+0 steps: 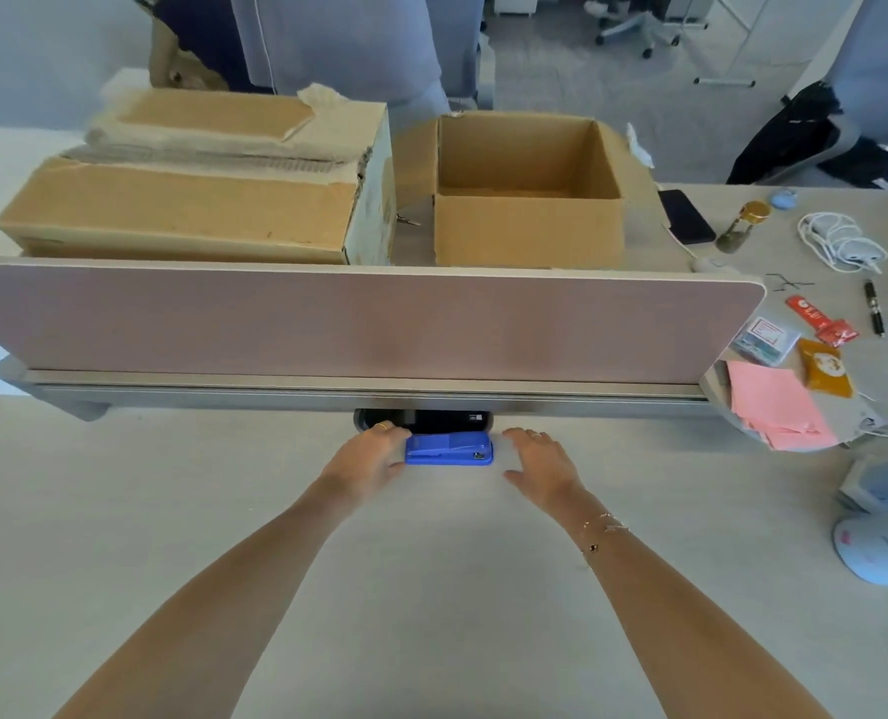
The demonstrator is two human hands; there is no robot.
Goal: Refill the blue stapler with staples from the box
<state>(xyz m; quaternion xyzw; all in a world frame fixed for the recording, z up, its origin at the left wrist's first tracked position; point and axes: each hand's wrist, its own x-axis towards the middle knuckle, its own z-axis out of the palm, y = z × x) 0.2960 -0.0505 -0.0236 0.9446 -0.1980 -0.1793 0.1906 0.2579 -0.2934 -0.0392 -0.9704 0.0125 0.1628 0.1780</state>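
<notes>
At the far edge of the counter (431, 589), just below the divider (358, 319), the blue stapler (449, 448) lies shut. The left hand (366, 456) touches its end with loose, open fingers; the right hand (537, 459) hovers beside, spread. Picking it up seems the step; next, open its top. No staple box is visible.

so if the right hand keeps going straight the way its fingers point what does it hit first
Probably the grey rail under the pink desk divider; the right hand points just right of the blue plastic stapler, though depth is unclear.
</notes>
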